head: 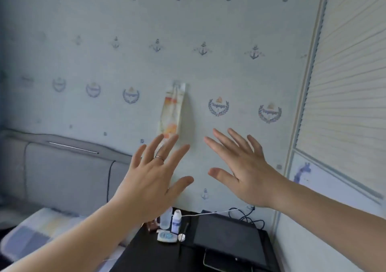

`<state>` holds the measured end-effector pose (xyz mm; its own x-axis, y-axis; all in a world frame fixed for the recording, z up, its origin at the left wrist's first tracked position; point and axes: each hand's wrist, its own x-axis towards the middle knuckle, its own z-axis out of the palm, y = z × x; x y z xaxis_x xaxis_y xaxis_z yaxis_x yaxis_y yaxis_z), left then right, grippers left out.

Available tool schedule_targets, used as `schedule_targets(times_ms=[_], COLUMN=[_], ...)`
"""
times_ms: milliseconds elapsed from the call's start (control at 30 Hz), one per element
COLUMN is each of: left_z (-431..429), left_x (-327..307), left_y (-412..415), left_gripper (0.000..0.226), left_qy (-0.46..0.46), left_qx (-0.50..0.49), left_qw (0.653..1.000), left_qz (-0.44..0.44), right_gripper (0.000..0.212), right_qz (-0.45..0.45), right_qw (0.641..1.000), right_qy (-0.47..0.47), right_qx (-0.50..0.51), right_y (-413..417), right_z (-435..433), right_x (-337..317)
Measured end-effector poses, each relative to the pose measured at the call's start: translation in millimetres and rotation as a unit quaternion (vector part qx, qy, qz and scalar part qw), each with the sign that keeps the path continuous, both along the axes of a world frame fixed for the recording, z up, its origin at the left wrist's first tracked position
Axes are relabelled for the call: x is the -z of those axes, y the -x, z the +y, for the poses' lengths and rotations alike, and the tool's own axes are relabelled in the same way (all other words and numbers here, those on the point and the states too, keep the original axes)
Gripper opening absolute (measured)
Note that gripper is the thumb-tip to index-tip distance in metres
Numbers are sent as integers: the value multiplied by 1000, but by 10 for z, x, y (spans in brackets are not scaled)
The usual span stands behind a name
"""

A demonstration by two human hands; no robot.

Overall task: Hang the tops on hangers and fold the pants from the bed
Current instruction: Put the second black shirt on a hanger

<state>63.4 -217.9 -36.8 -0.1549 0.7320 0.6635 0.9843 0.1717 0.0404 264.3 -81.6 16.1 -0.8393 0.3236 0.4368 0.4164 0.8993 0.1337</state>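
The bed (31, 248) shows only as a corner at the lower left. A soft pillow (41, 230) with pale checks in grey, yellow and white lies on it, under a grey padded headboard (62, 167) with stitched panels.

Both hands are raised in front of the wall. The left hand (152, 179) and the right hand (246, 173) are apart from each other, with fingers straight and spread, and they hold nothing. A thin metal ring (159, 158) is on one finger of the left hand.

Below the hands is a dark, smooth tabletop (146, 257). On it stand a translucent bottle (166, 219) and, just beside it, a small white bottle (176, 219) with a blue label. A flat black laptop (229, 236) lies to the right, and a white cable (200, 213) runs over it.

The wallpaper (229, 73) is pale, with rows of anchors and crests. A long paper packet (172, 108) hangs on it. A ribbed blind (351, 83) covers the right side.
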Motion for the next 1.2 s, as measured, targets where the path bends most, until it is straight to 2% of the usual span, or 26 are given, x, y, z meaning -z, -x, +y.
schedule_targets(times_ms=[233, 367, 533, 667, 833, 1000, 1200], left_z=[-1689, -2501, -3177, -3381, -3339, -3190, -3132], left_x=[991, 1759, 2636, 3161, 3771, 4391, 5292], left_y=[1102, 1529, 1983, 2436, 3272, 4023, 4631], left_gripper=[78, 77, 82, 86, 71, 67, 65], left_qy=[25, 61, 91, 99, 125, 161, 192], left_qx=[-150, -241, -334, -375, -413, -434, -450], left_qw=[978, 945, 889, 847, 794, 720, 619], left_qz=[-145, -210, -298, -364, -429, -517, -615], right_gripper=[73, 71, 70, 69, 77, 62, 60], right_qz=[-83, -130, -176, -218, -268, -343, -448], right_qw=[982, 961, 928, 898, 872, 838, 787], right_qy=[60, 82, 162, 219, 255, 290, 311], right_qx=[-157, -232, -287, -313, -321, -311, -289], right_y=[1627, 2398, 3317, 4132, 5294, 6377, 7375], right_z=[-1110, -1623, -1977, -2052, -2002, -1911, -1985], right_x=[870, 1539, 2395, 3063, 3722, 4245, 5209])
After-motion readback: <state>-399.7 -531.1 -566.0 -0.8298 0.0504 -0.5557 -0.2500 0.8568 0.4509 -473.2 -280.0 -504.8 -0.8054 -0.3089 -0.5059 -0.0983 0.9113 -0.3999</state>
